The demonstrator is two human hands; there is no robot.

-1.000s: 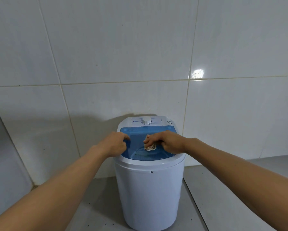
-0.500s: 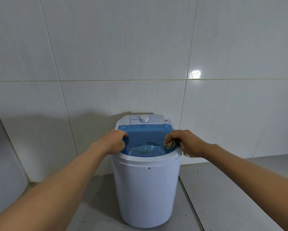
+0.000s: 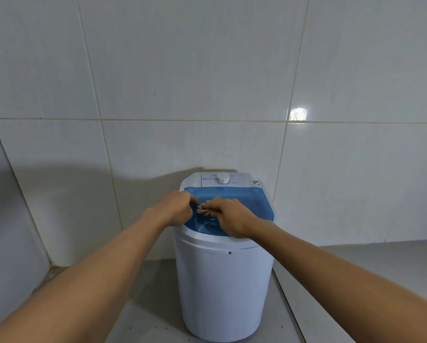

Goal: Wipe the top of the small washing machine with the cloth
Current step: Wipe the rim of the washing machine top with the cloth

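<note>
My right hand pinches the bunched cloth on the blue lid; left hand curls closed on the lid's edge; best pressed flat, strokes overlapping.

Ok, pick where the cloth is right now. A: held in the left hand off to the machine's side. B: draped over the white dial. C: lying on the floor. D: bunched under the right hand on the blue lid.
D: the cloth is bunched under the right hand on the blue lid, close to the left hand.
</note>
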